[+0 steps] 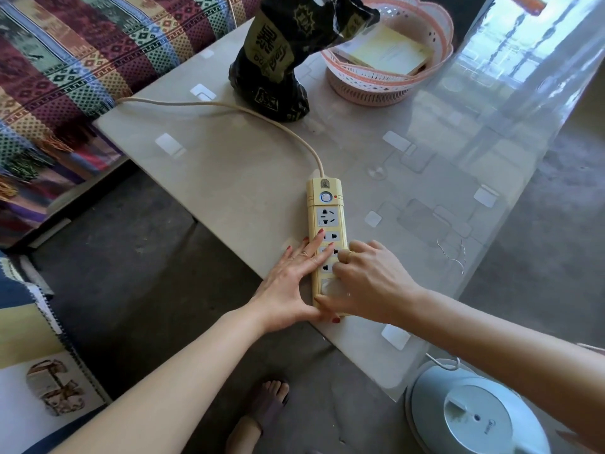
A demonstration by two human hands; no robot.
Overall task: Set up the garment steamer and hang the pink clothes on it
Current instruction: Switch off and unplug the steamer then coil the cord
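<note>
Nearest, at lower right, the grey steamer base (474, 417) sits on the floor; no pink clothes are in view. Just beyond, at the desk (229, 165) edge, the left hand (291, 283) lies flat with fingers straight, bracing a yellow power strip (325, 224), seemingly so the right hand (366, 280), fingers curled over something hidden, can plug in. Farther off stand a black bag (281, 60), a pink basket (393, 60) and a patterned sofa (82, 60).

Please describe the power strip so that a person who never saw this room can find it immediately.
Look at the glossy grey table beside the patterned sofa. Near its front edge lies the power strip, with both hands resting on its near end. It is the only long, pale yellow bar there, with a round button and a cream cord.
</note>
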